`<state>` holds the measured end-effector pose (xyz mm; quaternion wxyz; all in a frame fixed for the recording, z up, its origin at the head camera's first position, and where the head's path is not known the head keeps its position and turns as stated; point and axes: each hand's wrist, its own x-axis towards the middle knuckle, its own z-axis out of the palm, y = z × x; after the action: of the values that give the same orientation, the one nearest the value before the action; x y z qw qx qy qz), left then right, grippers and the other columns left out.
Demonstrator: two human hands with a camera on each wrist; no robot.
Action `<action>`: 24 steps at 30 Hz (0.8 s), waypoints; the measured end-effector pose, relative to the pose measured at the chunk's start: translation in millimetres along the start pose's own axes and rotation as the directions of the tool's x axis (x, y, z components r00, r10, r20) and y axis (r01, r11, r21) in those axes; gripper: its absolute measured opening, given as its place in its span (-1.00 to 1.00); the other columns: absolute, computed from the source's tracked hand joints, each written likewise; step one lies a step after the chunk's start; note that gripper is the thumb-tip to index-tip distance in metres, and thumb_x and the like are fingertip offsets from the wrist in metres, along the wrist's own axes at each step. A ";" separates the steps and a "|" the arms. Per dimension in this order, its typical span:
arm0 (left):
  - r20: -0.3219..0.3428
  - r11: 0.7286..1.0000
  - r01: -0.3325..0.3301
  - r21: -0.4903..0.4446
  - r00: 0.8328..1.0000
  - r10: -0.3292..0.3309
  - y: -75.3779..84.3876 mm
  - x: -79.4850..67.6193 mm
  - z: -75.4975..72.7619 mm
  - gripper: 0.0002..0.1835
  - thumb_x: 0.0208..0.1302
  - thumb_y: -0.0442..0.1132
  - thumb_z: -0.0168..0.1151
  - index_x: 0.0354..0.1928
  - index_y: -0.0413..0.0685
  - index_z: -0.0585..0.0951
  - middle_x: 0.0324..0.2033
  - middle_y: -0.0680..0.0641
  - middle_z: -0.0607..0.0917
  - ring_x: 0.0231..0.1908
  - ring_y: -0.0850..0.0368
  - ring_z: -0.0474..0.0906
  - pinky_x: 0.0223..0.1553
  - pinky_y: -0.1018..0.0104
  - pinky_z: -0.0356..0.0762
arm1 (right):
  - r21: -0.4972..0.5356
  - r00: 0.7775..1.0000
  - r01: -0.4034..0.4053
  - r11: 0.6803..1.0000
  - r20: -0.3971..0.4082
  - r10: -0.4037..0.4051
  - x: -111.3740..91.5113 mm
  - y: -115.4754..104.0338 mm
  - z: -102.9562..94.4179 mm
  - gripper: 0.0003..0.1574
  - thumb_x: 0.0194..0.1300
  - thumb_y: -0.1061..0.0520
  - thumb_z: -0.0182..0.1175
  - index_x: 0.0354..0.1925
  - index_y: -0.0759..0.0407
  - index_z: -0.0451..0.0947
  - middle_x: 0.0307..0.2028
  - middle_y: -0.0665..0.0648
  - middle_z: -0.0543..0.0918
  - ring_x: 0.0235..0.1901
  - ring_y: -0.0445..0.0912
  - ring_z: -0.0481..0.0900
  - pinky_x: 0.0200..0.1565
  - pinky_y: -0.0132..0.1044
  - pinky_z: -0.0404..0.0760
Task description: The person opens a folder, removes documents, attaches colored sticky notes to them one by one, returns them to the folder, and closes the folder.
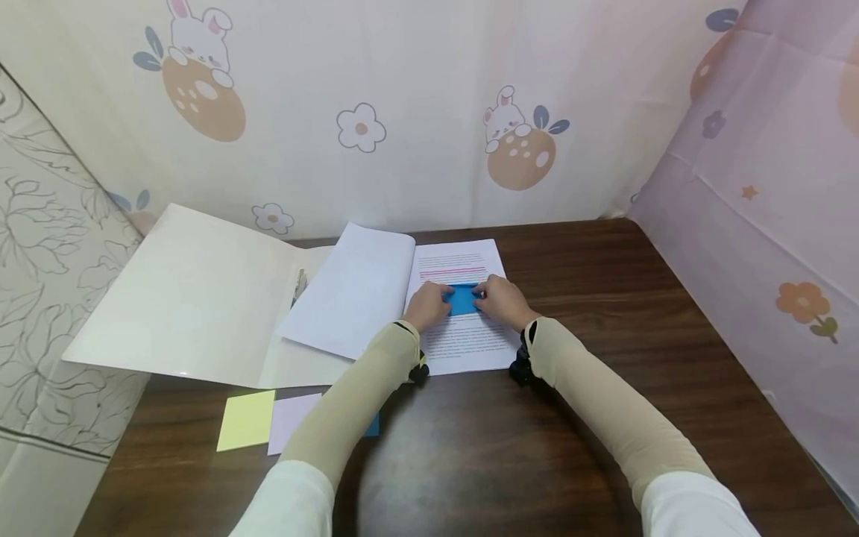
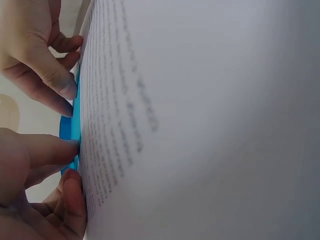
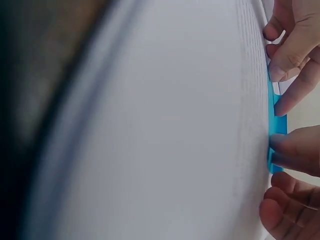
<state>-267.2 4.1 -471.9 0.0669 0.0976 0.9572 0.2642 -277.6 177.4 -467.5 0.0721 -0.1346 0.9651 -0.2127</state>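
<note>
A blue sticky note (image 1: 461, 302) lies across the printed page (image 1: 466, 350), just below a pink highlighted line. My left hand (image 1: 427, 306) pinches its left side between thumb and fingertips, while my right hand (image 1: 505, 302) does the same on the right side. In the left wrist view the blue note (image 2: 76, 122) shows edge-on, its far part raised off the paper. Seen from the right wrist, the note (image 3: 278, 122) stretches between both hands, close to the sheet. Some of its corners are hidden behind fingers.
An open white binder (image 1: 181, 298) spreads to the left, with turned-over sheets (image 1: 359, 291) beside the printed page. Yellow (image 1: 246, 421) and lilac (image 1: 293, 418) square notes lie near the front left. A dark blue piece (image 1: 373, 426) is partly covered by the left sleeve.
</note>
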 end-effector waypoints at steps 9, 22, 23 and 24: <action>0.093 0.998 -0.059 0.034 0.994 0.055 2.6 3.2 -4.3 -0.52 0.34 -0.31 0.14 0.31 -0.07 0.47 0.29 -0.15 0.51 0.15 0.09 0.50 0.34 0.20 0.33 | -0.234 0.986 0.165 0.958 0.072 -0.152 5.3 -7.6 -3.6 -0.56 0.33 0.24 0.18 0.15 0.36 0.53 -0.09 0.33 0.59 -0.19 -0.02 0.53 -0.03 -0.12 0.58; 0.133 0.996 -0.047 0.075 0.990 0.037 -1.4 3.7 -3.4 -0.39 0.39 -0.21 0.13 0.45 -0.03 0.25 0.27 -0.35 0.43 0.19 -0.04 0.45 0.30 0.13 0.37 | -0.306 0.976 0.136 0.942 0.202 -0.075 9.3 -23.0 -1.7 -0.33 0.50 0.06 -0.01 0.49 0.01 0.12 0.11 0.49 0.36 -0.37 0.02 0.44 -0.29 -0.15 0.49; 0.135 0.996 -0.047 0.078 0.990 0.036 -1.0 2.9 -3.7 -0.37 0.39 -0.19 0.14 0.45 -0.03 0.24 0.25 -0.35 0.44 0.17 -0.05 0.47 0.28 0.12 0.39 | -0.313 0.976 0.128 0.941 0.209 -0.064 9.9 -23.8 -1.0 -0.33 0.50 0.04 -0.02 0.49 0.00 0.10 0.14 0.50 0.35 -0.36 0.02 0.45 -0.27 -0.12 0.52; 0.137 0.995 -0.048 0.083 0.990 0.036 -0.5 2.1 -3.9 -0.36 0.38 -0.17 0.15 0.45 -0.04 0.24 0.23 -0.35 0.46 0.15 -0.06 0.48 0.26 0.12 0.41 | -0.321 0.975 0.125 0.939 0.214 -0.057 10.5 -24.4 -0.2 -0.33 0.51 0.03 -0.04 0.50 0.00 0.09 0.15 0.51 0.34 -0.36 0.03 0.47 -0.26 -0.11 0.54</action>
<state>-270.0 2.1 -469.0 0.1220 0.1382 0.9586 0.2168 -282.0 153.1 -457.7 0.1356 -0.2102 0.9676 -0.0352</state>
